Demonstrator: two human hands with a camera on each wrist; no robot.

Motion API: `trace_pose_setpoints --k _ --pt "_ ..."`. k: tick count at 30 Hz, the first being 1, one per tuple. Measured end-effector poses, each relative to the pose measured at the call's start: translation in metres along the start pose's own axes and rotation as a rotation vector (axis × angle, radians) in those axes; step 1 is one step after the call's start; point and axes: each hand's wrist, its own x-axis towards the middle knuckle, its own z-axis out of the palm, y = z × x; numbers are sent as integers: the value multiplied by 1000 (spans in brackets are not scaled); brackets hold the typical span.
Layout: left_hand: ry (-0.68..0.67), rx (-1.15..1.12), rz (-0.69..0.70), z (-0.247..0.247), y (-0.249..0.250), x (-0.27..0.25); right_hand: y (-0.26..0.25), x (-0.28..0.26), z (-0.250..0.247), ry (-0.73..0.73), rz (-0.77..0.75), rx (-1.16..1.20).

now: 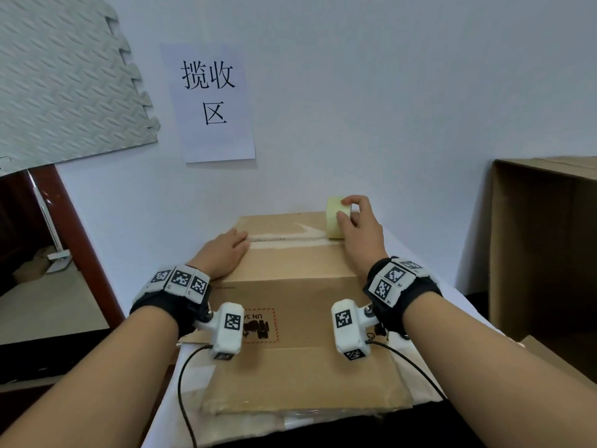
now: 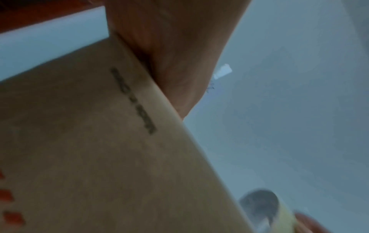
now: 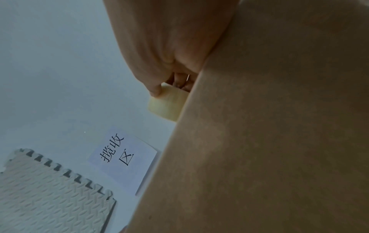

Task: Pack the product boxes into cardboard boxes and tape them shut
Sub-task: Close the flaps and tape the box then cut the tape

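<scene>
On top of the closed cardboard box [image 1: 290, 253], in the head view, a strip of clear tape [image 1: 284, 238] runs along the centre seam from the left hand [image 1: 223, 255] to the tape roll [image 1: 336, 218]. The left hand lies flat, fingers [image 1: 237, 236] straight, pressing the start of the strip near the box's left end. The right hand [image 1: 357, 227] grips the roll at the far right end of the seam: thumb on its near face, fingers [image 1: 355, 200] curled over the top. The roll stands on edge, touching the lid. The box sits on a white-covered surface [image 1: 416, 263], with flattened cardboard [image 1: 307, 379] in front of it. Judging from this, the strip could wander off the seam if the roll is pulled at a slant, or lift at its start should the flat hand ease off. Tape may also wrinkle as it turns over the right edge.

From the left wrist view, blurred, the heel of the left hand [image 2: 169, 55] bears on the box's top edge [image 2: 159, 97], and the tape roll [image 2: 267, 209] shows far along that edge, well apart from this hand's fingers, which are hidden.

From the right wrist view, the right hand [image 3: 165, 47] closes round the tape roll [image 3: 167, 104]: the thumb [image 3: 155, 89] is set on its side, fingertips are dimly visible behind, and the roll rests against the box [image 3: 269, 126].
</scene>
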Motion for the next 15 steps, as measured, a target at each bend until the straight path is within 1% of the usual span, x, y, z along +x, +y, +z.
trace_pose_setpoints --k 1,3,8,13,15 --pt "-4 -40 -38 0 -2 -2 0 -1 0 -2 0 0" --pt "10 -83 -64 1 -3 -5 0 -2 0 -1 2 -3" --pt "71 -46 -59 4 1 -7 1 -3 -1 7 3 -6" --pt "109 -81 -64 5 -2 -9 -5 -7 -2 -11 1 -16" --pt "110 -91 -68 5 -1 -10 -10 -7 -2 -22 28 -18"
